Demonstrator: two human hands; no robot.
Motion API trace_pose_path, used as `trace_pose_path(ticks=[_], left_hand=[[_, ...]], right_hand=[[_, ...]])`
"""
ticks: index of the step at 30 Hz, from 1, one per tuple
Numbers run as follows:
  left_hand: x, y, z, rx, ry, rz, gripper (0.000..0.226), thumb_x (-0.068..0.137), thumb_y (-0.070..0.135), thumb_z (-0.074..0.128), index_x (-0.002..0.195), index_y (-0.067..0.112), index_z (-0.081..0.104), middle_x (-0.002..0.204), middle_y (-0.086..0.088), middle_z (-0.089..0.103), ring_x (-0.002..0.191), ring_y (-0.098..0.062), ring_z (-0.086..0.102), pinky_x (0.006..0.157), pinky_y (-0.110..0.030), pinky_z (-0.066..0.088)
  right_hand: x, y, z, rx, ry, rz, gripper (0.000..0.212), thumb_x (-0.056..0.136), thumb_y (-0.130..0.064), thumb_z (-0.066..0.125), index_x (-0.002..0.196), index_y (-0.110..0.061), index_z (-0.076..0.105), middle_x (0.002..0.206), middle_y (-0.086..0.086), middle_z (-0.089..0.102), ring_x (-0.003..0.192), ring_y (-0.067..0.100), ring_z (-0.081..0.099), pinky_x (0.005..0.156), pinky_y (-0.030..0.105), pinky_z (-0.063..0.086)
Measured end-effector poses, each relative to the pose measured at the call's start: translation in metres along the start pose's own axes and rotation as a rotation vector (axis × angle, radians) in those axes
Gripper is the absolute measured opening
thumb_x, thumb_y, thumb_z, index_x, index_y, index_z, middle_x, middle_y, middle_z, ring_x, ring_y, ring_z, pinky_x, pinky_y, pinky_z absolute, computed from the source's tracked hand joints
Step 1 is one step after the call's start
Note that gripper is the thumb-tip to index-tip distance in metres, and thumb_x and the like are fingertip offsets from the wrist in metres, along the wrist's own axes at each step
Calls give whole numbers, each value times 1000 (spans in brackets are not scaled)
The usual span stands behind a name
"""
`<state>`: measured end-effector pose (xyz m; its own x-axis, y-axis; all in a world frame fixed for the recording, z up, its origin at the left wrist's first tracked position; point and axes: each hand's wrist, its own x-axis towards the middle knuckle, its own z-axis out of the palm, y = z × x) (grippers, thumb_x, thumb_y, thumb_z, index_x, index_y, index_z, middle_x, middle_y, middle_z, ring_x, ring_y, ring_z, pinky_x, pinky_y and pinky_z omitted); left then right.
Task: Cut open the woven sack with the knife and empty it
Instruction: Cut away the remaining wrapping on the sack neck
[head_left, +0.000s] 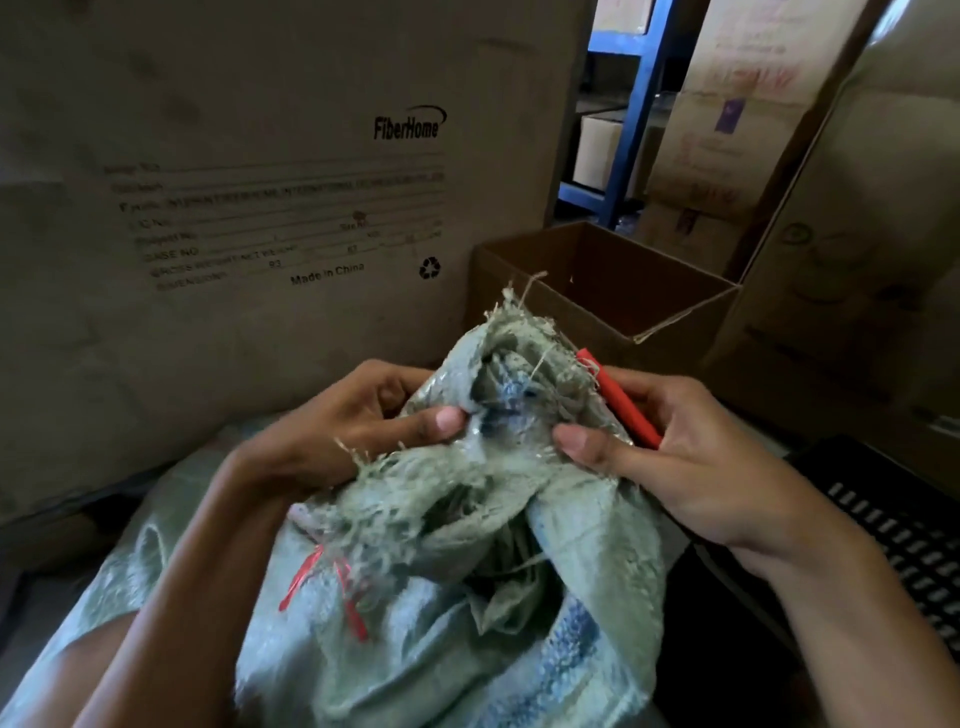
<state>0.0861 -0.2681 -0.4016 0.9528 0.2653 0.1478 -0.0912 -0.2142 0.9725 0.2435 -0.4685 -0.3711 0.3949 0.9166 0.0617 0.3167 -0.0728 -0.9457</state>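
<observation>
A grey-green woven sack (415, 613) stands in front of me, its frayed top bunched up between my hands. A red string (311, 571) hangs from its left side. My left hand (363, 421) pinches the sack's torn top edge from the left, thumb on the fabric. My right hand (691, 457) grips the edge from the right, and a red knife handle (618, 400) lies in its fingers behind the fabric. The blade is hidden. A dark gap shows in the sack's mouth between my thumbs; the contents are not visible.
A large printed cardboard box (234, 182) fills the left and back. An open, empty-looking carton (613, 291) stands just behind the sack. More boxes (857, 260) and a blue metal rack (634, 114) are at the right. A black slotted crate (904, 535) sits at lower right.
</observation>
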Motion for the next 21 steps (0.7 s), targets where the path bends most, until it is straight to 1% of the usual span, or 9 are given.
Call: trace_pose_path(ticks=[3, 5, 8, 11, 14, 15, 17, 19, 21], left_hand=[[-6, -2, -12, -44, -185, -82, 25, 85, 15, 59, 84, 25, 82, 80, 0, 80, 71, -10, 75, 62, -19, 58], [-11, -8, -14, -43, -158, -134, 17, 76, 27, 70, 79, 39, 82, 81, 9, 80, 75, -2, 75, 64, -14, 57], [-13, -15, -19, -39, -119, -185, 27, 92, 23, 63, 113, 34, 76, 113, 2, 77, 104, -10, 73, 86, -25, 59], [-8, -25, -24, 405, 253, -96, 56, 79, 49, 72, 131, 34, 59, 118, 7, 71, 109, -10, 67, 99, -41, 54], [-2, -12, -9, 523, 842, 132, 35, 80, 56, 64, 76, 22, 65, 70, 2, 63, 64, -12, 56, 66, -36, 52], [0, -3, 2, 459, 859, 127, 51, 87, 59, 55, 65, 14, 64, 58, -3, 60, 54, -12, 51, 59, -37, 50], [3, 14, 25, 357, 627, -127, 86, 93, 73, 27, 54, 8, 68, 45, -6, 61, 40, -12, 52, 52, -30, 42], [7, 13, 39, 335, 404, -379, 113, 76, 89, 1, 57, 3, 72, 50, -10, 69, 44, -19, 64, 56, -28, 45], [9, 8, 42, 335, 350, -477, 125, 62, 97, -4, 72, 0, 75, 61, -13, 74, 57, -25, 72, 68, -37, 56]], right_hand=[[-5, 1, -6, -22, -117, 35, 28, 79, -28, 73, 107, -28, 76, 101, -5, 78, 96, 15, 73, 81, 18, 54], [-4, 4, -5, -11, -142, 67, 31, 78, -32, 72, 109, -30, 75, 104, -6, 78, 98, 15, 73, 83, 21, 54], [5, 14, 2, 56, -4, 115, 33, 82, -34, 72, 115, -31, 70, 106, -13, 76, 101, 3, 71, 87, 20, 53], [12, 24, 14, 18, 292, 126, 20, 86, -42, 70, 106, -41, 64, 92, -27, 73, 85, -16, 66, 64, 4, 50], [15, 27, 27, 55, 480, 102, 24, 85, -42, 72, 106, -44, 60, 88, -24, 68, 75, -22, 61, 55, -1, 45], [15, 26, 31, 76, 504, 79, 25, 84, -41, 73, 106, -42, 61, 89, -22, 69, 76, -20, 63, 57, 1, 48], [17, 25, 40, 116, 514, 20, 26, 82, -38, 76, 105, -36, 64, 90, -16, 74, 80, -11, 69, 69, 10, 55], [18, 25, 51, 95, 499, -32, 30, 81, -35, 77, 109, -33, 65, 97, -15, 76, 88, -3, 72, 75, 17, 58], [18, 26, 61, 10, 466, -80, 33, 82, -36, 77, 111, -34, 63, 100, -19, 74, 92, -5, 71, 78, 17, 57]])
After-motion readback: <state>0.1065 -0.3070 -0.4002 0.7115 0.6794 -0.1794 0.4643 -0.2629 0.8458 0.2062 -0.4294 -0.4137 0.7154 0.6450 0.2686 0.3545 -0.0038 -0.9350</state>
